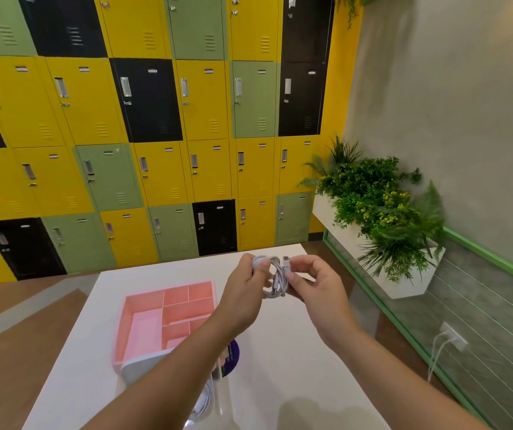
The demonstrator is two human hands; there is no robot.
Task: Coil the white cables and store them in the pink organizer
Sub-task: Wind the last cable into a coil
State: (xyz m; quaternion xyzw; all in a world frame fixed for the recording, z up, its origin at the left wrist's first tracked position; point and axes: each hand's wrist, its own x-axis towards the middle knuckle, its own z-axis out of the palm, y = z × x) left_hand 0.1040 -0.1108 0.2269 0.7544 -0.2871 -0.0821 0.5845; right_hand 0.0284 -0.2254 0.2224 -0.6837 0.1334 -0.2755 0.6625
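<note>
Because the loops would likely spring apart if released, the left hand is curled around one side of the thin white charging cable. The right hand pinches the strands near a plug end, probably to wrap or tuck that tail. Both hands hold it in the air over the white bench, just right of the pink plastic divided organizer, whose visible compartments hold no cable. The cable is a small, loose bundle of overlapping loops, not yet tied off.

Matt pink plastic organizer on smooth white table; painted metal lockers.
</note>
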